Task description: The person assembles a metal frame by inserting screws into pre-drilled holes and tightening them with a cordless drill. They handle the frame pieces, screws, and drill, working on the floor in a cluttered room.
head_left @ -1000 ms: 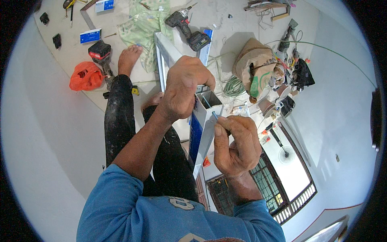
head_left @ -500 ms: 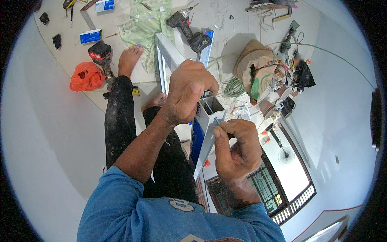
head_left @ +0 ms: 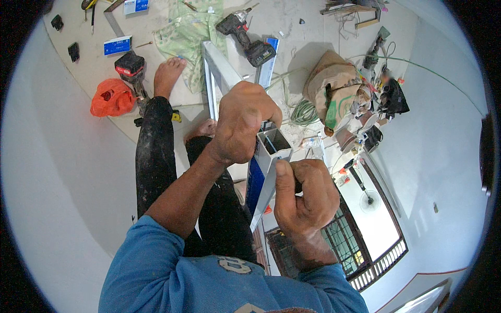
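A hollow white metal profile (head_left: 267, 188) stands with its square open end facing up in front of me, blue film on one side. My left hand (head_left: 241, 122) is closed over a part of it beside the open end, fingers curled round the far side. A long thin screw (head_left: 271, 144) crosses the hollow inside from wall to wall. Pinched at the near wall, its outer end is between the thumb and bent fingers of my right hand (head_left: 308, 195), mostly covered by the thumb. The screw's far end is hidden near my left hand.
A cordless drill (head_left: 244, 40) lies past my left hand, beside green plastic sheeting (head_left: 185, 41). Another drill (head_left: 131, 75) and an orange bag (head_left: 112, 98) are left of my foot. A brown sack (head_left: 331, 86), coiled cable (head_left: 304, 113) and tools crowd the right.
My right hand has moved slightly inward, pushing the screw further into the profile, so less of it shows outside the wall. My left hand keeps its grip.
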`<state>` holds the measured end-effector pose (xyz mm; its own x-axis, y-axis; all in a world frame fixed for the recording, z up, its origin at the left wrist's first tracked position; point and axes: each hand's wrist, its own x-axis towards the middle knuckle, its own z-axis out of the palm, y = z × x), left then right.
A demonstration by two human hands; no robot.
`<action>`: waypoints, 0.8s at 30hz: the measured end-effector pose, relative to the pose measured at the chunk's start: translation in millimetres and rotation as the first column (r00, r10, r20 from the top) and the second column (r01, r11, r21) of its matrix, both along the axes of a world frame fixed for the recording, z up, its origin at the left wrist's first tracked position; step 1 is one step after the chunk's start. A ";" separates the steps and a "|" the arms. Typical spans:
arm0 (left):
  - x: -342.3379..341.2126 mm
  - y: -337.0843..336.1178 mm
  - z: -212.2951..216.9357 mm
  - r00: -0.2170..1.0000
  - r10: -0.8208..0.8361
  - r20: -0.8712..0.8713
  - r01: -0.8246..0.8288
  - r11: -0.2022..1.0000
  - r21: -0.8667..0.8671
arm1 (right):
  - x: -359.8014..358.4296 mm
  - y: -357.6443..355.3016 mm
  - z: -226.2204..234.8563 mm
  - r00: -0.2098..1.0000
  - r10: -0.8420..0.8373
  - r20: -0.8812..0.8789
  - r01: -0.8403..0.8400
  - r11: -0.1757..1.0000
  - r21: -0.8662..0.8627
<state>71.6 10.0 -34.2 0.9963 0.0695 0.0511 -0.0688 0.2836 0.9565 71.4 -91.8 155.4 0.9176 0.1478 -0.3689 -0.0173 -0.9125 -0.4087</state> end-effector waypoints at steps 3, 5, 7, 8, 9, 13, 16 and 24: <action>-5.1 -0.5 -3.2 1.000 0.005 -0.028 -0.005 1.000 -0.019 | 0.7 0.2 -1.0 1.000 0.007 0.005 -0.007 1.000 0.012; -5.1 -2.3 -1.5 0.999 0.017 -0.037 -0.017 1.000 -0.013 | -3.1 -4.6 -3.4 0.997 0.035 0.061 -0.037 0.999 0.029; -5.9 -2.8 -2.4 0.999 0.022 -0.037 -0.021 1.000 0.006 | -4.1 -3.6 -3.3 0.996 0.042 0.080 -0.044 0.999 0.025; -6.7 -2.8 -4.6 0.999 0.020 -0.031 -0.020 1.000 0.022 | -5.1 -2.8 -2.8 0.995 0.044 0.090 -0.046 0.999 0.022; -8.0 -2.9 -6.1 0.999 0.019 -0.026 -0.018 0.999 0.037 | -6.4 -1.8 -2.5 0.996 0.035 0.083 -0.038 0.999 0.031; -8.3 -3.0 -5.6 0.999 0.008 -0.034 -0.008 1.000 -0.007 | -10.1 -6.2 -4.2 0.999 -0.033 0.034 0.030 0.996 0.082; -2.6 2.4 0.7 0.996 -0.058 -0.070 0.061 0.998 0.033 | -11.0 -11.0 -3.3 0.999 -0.041 0.019 0.039 0.994 0.100; 0.9 6.5 8.4 0.979 -0.136 -0.150 0.144 0.989 0.041 | -18.9 -16.0 2.4 0.981 -0.182 -0.060 0.189 0.973 0.135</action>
<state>72.5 16.5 -25.9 0.9929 -0.0704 -0.0962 0.1101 0.2308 0.9668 52.5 -107.8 157.8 0.9162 0.0296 -0.3996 -0.2031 -0.8254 -0.5267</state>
